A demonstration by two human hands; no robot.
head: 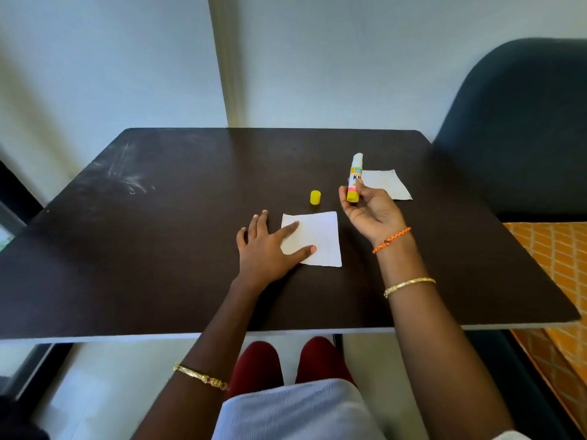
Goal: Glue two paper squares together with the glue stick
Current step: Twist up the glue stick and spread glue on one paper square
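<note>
A white paper square [319, 238] lies flat in the middle of the dark table [158, 249]. My left hand [265, 249] rests flat on the table with the index finger and thumb pressing the square's left edge. My right hand [370, 209] holds the uncapped glue stick [355, 177] upright, palm up, above the table to the right of that square; the white glue tip points up. The yellow cap [315, 197] stands on the table just beyond the near square. A second white paper square [386, 184] lies further back on the right, partly behind the glue stick.
A dark upholstered chair [521, 128] stands at the table's right rear corner. An orange patterned cloth [556, 265] lies to the right below the table edge. Pale walls rise just behind the table's far edge.
</note>
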